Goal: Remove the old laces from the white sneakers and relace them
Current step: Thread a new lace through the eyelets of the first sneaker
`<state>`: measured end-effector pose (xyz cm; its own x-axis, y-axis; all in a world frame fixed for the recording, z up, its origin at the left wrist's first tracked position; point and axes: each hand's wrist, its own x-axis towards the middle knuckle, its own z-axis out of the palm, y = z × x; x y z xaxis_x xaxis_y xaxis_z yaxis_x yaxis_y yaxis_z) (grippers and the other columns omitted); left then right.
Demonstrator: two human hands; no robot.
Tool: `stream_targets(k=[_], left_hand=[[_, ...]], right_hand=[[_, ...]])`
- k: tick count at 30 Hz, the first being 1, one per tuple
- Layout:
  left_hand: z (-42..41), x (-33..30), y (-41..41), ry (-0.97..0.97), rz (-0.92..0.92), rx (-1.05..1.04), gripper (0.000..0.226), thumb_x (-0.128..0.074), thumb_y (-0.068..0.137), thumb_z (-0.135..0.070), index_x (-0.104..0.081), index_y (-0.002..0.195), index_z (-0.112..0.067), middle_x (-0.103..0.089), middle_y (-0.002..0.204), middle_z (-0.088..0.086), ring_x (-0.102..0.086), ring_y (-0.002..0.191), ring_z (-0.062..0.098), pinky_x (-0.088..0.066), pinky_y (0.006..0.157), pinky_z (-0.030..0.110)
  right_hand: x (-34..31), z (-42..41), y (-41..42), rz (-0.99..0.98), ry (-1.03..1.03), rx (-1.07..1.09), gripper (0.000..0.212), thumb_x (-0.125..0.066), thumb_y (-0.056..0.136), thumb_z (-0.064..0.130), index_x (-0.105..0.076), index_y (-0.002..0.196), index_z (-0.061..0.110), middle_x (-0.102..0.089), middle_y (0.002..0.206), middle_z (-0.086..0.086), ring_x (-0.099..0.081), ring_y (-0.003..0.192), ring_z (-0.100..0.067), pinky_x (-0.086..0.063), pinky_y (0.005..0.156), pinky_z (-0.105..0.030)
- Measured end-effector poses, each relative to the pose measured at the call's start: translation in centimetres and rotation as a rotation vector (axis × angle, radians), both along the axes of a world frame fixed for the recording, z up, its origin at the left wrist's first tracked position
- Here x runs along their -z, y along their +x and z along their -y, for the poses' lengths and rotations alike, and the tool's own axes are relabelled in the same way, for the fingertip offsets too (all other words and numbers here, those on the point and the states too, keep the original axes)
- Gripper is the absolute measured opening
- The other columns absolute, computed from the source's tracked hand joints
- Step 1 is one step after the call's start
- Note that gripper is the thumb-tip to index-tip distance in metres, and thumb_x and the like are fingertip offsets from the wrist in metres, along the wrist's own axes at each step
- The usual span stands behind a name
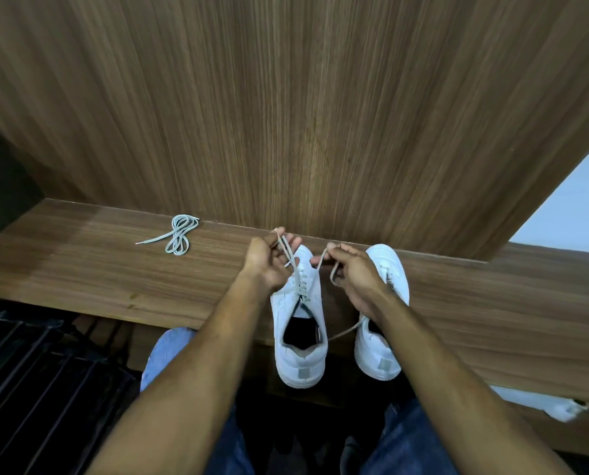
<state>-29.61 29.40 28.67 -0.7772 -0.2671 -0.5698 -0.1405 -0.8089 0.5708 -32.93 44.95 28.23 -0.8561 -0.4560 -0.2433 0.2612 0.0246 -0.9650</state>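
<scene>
On the wooden shelf [80,269], my left hand [269,262] and right hand [358,275] each pinch a lace [298,269] end above the left sneaker [299,323]; I should pull evenly, keeping both ends level.

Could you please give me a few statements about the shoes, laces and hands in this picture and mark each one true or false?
1. Two white sneakers, the left sneaker and the right sneaker, stand on the wooden shelf. True.
2. The left hand rests flat on the shelf. False: it is raised over the left sneaker and holds a strand of the lace.
3. The right hand holds part of the lace. True.
4. The coiled spare lace lies inside a sneaker. False: it lies on the shelf, left of the sneakers and apart from them.
5. Both sneakers point their toes toward the person. False: their heels face the person.
</scene>
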Motion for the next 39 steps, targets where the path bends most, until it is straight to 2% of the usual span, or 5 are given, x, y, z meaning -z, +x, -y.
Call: stream_targets(k=[13, 17, 22, 27, 39], left_hand=[[-0.8, 5.9, 1.6, -0.387, 0.082, 0.133, 0.027, -0.040, 0.102, -0.036, -0.059, 0.116, -0.022, -0.054, 0.071, 0.002, -0.030, 0.032, 0.004, -0.021, 0.030, 0.015], [-2.0, 6.9, 1.7, -1.009, -0.145, 0.364, 0.059, -0.037, 0.098, 0.000, -0.032, 0.141, -0.040, -0.061, 0.077, -0.002, -0.053, 0.058, 0.001, -0.046, 0.064, 0.016], [-2.5, 5.0, 2.7, -1.475, -0.140, 0.784, 0.077, -0.052, 0.078, -0.043, -0.021, 0.149, -0.041, -0.058, 0.110, -0.015, -0.059, 0.102, 0.017, -0.042, 0.094, 0.031], [-3.0, 5.6, 2.3, -1.482, -0.055, 0.699, 0.037, -0.049, 0.085, -0.062, -0.056, 0.106, -0.033, -0.065, 0.092, -0.013, -0.061, 0.093, 0.015, -0.047, 0.086, 0.034], [-2.6, 4.8, 1.9, -1.076, -0.053, 0.591, 0.050, -0.034, 0.102, -0.023, -0.064, 0.065, -0.010, -0.059, 0.044, -0.004, -0.043, 0.033, 0.002, -0.033, 0.041, 0.019]], right_hand=[[2.3, -0.1, -1.1, 0.011, 0.071, 0.222, 0.028, -0.046, 0.096, 0.011, -0.052, 0.069, 0.012, -0.040, 0.054, -0.002, -0.030, 0.038, -0.008, -0.028, 0.039, -0.021], [2.3, 0.1, -1.1, 0.103, 0.034, 0.261, 0.027, -0.046, 0.094, 0.014, -0.051, 0.068, 0.014, -0.039, 0.054, 0.000, -0.029, 0.037, -0.007, -0.025, 0.038, -0.021], [-1.5, 0.9, -1.2, 0.398, -0.326, 0.242, 0.029, -0.043, 0.094, 0.017, -0.047, 0.066, 0.012, -0.048, 0.055, -0.003, -0.043, 0.051, -0.014, -0.042, 0.059, -0.029], [-4.2, 2.5, -1.1, 0.341, -0.248, 0.120, 0.025, -0.047, 0.096, 0.016, -0.054, 0.072, 0.010, -0.067, 0.081, -0.009, -0.067, 0.083, -0.022, -0.046, 0.094, -0.040], [4.1, 0.6, 1.0, -0.301, 0.354, -0.041, 0.032, -0.048, 0.089, -0.011, -0.068, 0.108, 0.005, -0.067, 0.089, -0.009, -0.063, 0.080, -0.020, -0.050, 0.070, -0.020]])
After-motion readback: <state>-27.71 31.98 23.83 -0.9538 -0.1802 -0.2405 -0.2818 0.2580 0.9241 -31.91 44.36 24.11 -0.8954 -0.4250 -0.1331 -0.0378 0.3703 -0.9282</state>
